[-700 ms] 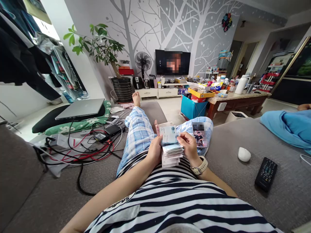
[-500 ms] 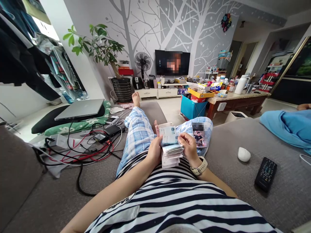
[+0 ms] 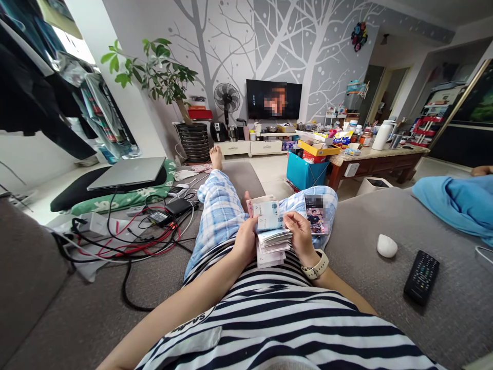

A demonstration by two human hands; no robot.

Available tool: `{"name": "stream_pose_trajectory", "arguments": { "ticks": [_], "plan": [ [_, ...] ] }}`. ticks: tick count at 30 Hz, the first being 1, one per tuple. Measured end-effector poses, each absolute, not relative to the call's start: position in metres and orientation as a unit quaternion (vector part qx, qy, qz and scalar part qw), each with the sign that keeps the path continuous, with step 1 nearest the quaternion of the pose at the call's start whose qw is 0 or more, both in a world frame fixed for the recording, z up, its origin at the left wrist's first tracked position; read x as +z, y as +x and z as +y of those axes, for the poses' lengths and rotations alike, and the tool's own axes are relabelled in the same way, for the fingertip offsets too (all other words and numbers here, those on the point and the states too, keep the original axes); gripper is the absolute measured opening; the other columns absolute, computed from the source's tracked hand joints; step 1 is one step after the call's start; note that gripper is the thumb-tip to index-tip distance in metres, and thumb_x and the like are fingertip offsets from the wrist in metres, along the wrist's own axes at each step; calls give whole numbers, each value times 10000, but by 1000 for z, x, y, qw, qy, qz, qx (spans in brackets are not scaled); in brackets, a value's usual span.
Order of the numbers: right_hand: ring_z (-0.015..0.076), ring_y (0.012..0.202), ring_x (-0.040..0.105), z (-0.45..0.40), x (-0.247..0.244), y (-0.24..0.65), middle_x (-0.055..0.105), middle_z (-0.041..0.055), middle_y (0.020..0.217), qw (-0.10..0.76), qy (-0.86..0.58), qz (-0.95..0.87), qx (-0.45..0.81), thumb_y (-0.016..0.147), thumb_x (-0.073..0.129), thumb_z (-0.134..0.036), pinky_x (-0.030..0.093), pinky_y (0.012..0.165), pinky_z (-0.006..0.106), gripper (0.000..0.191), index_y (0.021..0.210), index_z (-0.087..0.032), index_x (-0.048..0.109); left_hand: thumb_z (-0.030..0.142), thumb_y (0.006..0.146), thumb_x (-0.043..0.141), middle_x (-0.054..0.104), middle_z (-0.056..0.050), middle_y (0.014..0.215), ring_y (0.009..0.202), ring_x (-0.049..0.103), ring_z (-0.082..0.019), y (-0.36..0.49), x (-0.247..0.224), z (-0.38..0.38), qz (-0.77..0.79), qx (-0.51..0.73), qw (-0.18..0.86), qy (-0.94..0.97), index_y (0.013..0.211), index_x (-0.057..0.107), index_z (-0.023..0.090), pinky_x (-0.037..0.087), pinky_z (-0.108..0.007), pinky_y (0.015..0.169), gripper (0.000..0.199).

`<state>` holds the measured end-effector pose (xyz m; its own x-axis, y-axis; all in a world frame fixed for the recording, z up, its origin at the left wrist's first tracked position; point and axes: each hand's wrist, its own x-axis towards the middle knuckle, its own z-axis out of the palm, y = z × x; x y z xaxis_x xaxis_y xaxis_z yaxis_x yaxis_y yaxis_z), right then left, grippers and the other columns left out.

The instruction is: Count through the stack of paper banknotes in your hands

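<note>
A folded stack of banknotes (image 3: 272, 240) is held over my lap, with bluish and pinkish notes fanned at its upper end. My left hand (image 3: 245, 239) is closed round the stack's left side, its thumb on top. At the right edge of the upper bluish note (image 3: 268, 215), my right hand (image 3: 301, 234) is closed in a pinch, thumb and finger on the paper. The lower ends of the notes hang loosely layered towards my striped shirt. Just beyond my right hand, a phone (image 3: 316, 216) with a lit screen rests on my right thigh.
On the sofa to my right lie a white rounded object (image 3: 386, 246), a black remote control (image 3: 421, 277) and a blue cloth (image 3: 452, 203). Tangled cables (image 3: 154, 231) and a closed laptop (image 3: 127, 173) are at my left. Ahead stands a cluttered table (image 3: 370, 159).
The upper bluish note has bent slightly, and my right fingers have shifted a little to the right at its edge. My left hand keeps its hold on the stack.
</note>
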<state>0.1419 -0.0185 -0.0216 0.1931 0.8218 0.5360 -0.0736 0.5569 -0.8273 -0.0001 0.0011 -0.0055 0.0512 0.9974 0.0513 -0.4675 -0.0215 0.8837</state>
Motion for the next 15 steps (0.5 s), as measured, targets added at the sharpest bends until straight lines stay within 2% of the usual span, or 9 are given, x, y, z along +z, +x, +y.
{"name": "stream_pose_trajectory", "arguments": {
  "ticks": [6, 10, 15],
  "plan": [
    [133, 560, 472, -15, -25, 142, 552, -12, 562, 699, -333, -535, 337, 884, 546, -457, 393, 610, 288, 312, 745, -193, 638, 373, 582, 743, 705, -55, 733, 757, 647, -243, 3, -14, 6, 325, 600, 653, 328, 756, 674, 140, 490, -350, 725, 299],
    [125, 581, 480, -11, -27, 142, 542, -26, 579, 703, -343, -517, 348, 838, 624, -430, 397, 625, 277, 282, 689, -196, 575, 353, 587, 759, 683, -36, 681, 677, 624, -212, 2, -11, 2, 333, 597, 648, 334, 753, 690, 149, 479, -327, 677, 271],
    [117, 585, 438, -7, -29, 143, 510, -39, 627, 709, -376, -481, 353, 785, 658, -445, 370, 581, 260, 280, 712, -195, 554, 318, 561, 813, 628, -6, 608, 566, 560, -146, 0, -9, -2, 320, 581, 663, 348, 674, 645, 157, 445, -281, 599, 259]
  ]
}}
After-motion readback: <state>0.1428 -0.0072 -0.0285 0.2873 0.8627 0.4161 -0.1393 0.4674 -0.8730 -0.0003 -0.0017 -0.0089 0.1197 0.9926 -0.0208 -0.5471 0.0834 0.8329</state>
